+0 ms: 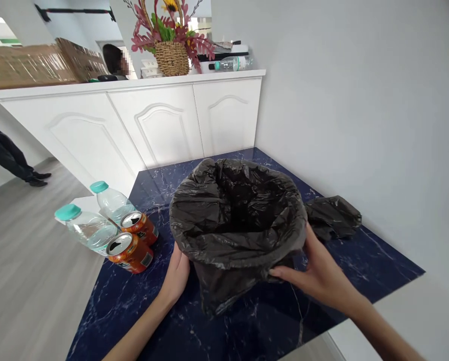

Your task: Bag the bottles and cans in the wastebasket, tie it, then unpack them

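Observation:
A round trash bin (243, 250) lined with a black plastic bag stands in front of me, its opening upward and the bag folded over its rim. My right hand (316, 273) grips its right side, thumb on the front of the bag and fingers partly hidden behind. Against the bin's left side, below the rim, my left hand (178, 273) holds it; those fingertips are hidden. Another piece of black plastic bag (333, 216) lies crumpled to the right. Left of the bin are two opened orange soda cans (134, 253) and two clear bottles (91, 228) with teal caps.
Everything rests on a dark blue marbled table (209, 336) beside a grey wall. Behind it, a white cabinet (160, 125) carries a flower basket (171, 57), cardboard boxes (28, 65) and another bottle (232, 63). Two people are partly visible at the far left.

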Action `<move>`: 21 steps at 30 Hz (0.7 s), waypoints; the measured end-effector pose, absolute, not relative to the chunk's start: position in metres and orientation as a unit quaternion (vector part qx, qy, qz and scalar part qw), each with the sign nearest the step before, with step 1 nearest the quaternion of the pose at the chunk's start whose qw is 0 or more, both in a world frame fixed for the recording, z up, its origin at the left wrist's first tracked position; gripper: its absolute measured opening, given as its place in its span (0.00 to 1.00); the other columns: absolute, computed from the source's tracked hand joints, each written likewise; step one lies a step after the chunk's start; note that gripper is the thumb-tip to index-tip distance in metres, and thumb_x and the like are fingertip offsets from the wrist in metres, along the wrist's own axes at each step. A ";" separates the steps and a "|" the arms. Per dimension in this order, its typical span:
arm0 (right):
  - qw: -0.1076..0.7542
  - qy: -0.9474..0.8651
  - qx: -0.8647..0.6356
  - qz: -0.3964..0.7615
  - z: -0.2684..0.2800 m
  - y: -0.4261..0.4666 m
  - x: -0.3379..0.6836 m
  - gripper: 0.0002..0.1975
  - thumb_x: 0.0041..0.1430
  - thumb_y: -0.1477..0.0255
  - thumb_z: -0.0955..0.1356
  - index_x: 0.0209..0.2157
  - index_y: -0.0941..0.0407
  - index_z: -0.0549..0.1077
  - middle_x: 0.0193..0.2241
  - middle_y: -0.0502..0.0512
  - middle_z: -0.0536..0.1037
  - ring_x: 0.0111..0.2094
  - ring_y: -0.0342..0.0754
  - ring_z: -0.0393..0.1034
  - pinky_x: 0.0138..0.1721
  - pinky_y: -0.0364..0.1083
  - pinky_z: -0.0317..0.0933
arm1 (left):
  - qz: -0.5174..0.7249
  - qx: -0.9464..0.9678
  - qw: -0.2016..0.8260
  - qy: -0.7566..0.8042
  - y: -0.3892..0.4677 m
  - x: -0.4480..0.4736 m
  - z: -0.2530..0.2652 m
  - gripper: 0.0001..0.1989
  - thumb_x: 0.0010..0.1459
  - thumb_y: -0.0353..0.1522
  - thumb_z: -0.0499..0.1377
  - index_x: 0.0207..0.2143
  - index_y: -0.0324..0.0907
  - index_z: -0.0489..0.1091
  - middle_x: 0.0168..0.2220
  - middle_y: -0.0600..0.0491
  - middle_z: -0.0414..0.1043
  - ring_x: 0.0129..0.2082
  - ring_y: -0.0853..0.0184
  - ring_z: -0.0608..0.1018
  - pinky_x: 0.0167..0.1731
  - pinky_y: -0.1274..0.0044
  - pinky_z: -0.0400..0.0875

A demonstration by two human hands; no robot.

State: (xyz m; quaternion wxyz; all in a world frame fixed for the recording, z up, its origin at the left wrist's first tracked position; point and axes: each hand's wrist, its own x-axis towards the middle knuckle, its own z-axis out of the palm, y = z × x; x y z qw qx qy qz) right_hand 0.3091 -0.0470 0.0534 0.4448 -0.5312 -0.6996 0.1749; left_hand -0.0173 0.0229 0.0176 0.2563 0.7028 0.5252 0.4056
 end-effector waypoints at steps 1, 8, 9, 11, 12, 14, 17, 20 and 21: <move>0.433 -0.698 -0.540 0.186 0.042 -0.050 0.311 0.60 0.62 0.49 0.75 0.79 0.35 0.32 0.78 0.53 0.51 0.74 0.71 0.56 0.64 0.69 0.70 | 0.412 0.687 0.281 0.529 0.018 -0.017 0.020 0.27 0.73 0.50 0.47 0.65 0.47 0.68 0.58 0.43 0.79 0.65 0.50 0.76 0.65 0.54 0.72; 0.321 -0.713 -0.587 0.209 -0.020 -0.068 0.341 0.49 0.70 0.53 0.69 0.78 0.33 0.34 0.77 0.52 0.55 0.74 0.68 0.55 0.64 0.69 0.70 | 0.358 0.676 0.255 0.591 -0.053 -0.049 0.067 0.18 0.65 0.50 0.61 0.43 0.47 0.76 0.45 0.49 0.83 0.44 0.53 0.84 0.50 0.63 0.81; 0.318 -0.713 -0.592 0.201 -0.026 -0.068 0.345 0.46 0.71 0.53 0.68 0.78 0.33 0.36 0.77 0.52 0.56 0.74 0.67 0.56 0.65 0.69 0.69 | 0.357 0.678 0.204 0.609 -0.062 -0.058 0.080 0.17 0.65 0.51 0.61 0.42 0.49 0.76 0.43 0.52 0.82 0.44 0.53 0.83 0.49 0.64 0.80; 0.326 -0.710 -0.596 0.185 -0.035 -0.069 0.350 0.41 0.73 0.54 0.66 0.78 0.35 0.41 0.77 0.52 0.58 0.74 0.65 0.57 0.68 0.69 0.66 | 0.376 0.657 0.085 0.647 -0.068 -0.076 0.108 0.14 0.66 0.51 0.59 0.44 0.53 0.74 0.43 0.56 0.80 0.45 0.53 0.81 0.54 0.60 0.77; 0.330 -0.710 -0.596 0.179 -0.039 -0.070 0.352 0.38 0.75 0.55 0.64 0.78 0.37 0.44 0.76 0.53 0.58 0.74 0.64 0.57 0.69 0.68 0.65 | 0.396 0.640 0.015 0.658 -0.066 -0.085 0.122 0.13 0.67 0.50 0.58 0.45 0.54 0.73 0.44 0.56 0.78 0.46 0.52 0.81 0.57 0.57 0.75; 0.330 -0.716 -0.592 0.168 -0.045 -0.071 0.352 0.33 0.76 0.56 0.63 0.77 0.40 0.50 0.76 0.55 0.60 0.75 0.63 0.57 0.70 0.67 0.64 | 0.432 0.606 -0.131 0.655 -0.051 -0.102 0.147 0.15 0.66 0.47 0.59 0.48 0.51 0.70 0.48 0.50 0.76 0.51 0.48 0.79 0.59 0.53 0.73; 0.327 -0.730 -0.583 0.144 -0.050 -0.073 0.350 0.30 0.77 0.56 0.62 0.75 0.42 0.55 0.74 0.56 0.63 0.75 0.62 0.57 0.70 0.67 0.64 | 0.432 0.600 -0.220 0.637 -0.016 -0.121 0.172 0.25 0.65 0.44 0.60 0.59 0.41 0.67 0.60 0.37 0.71 0.66 0.42 0.69 0.61 0.53 0.72; 0.331 -0.737 -0.576 0.127 -0.052 -0.074 0.349 0.29 0.77 0.57 0.62 0.75 0.43 0.56 0.74 0.56 0.64 0.74 0.61 0.58 0.70 0.67 0.64 | 0.362 0.599 -0.209 0.684 0.014 -0.130 0.184 0.31 0.68 0.49 0.58 0.63 0.36 0.67 0.66 0.32 0.67 0.70 0.38 0.64 0.67 0.47 0.61; 0.333 -0.738 -0.574 0.125 -0.053 -0.074 0.349 0.29 0.77 0.57 0.62 0.74 0.43 0.56 0.73 0.56 0.65 0.74 0.61 0.59 0.70 0.66 0.64 | 0.338 0.593 -0.199 0.703 0.020 -0.131 0.186 0.32 0.69 0.50 0.56 0.63 0.36 0.68 0.67 0.33 0.66 0.71 0.37 0.63 0.68 0.45 0.57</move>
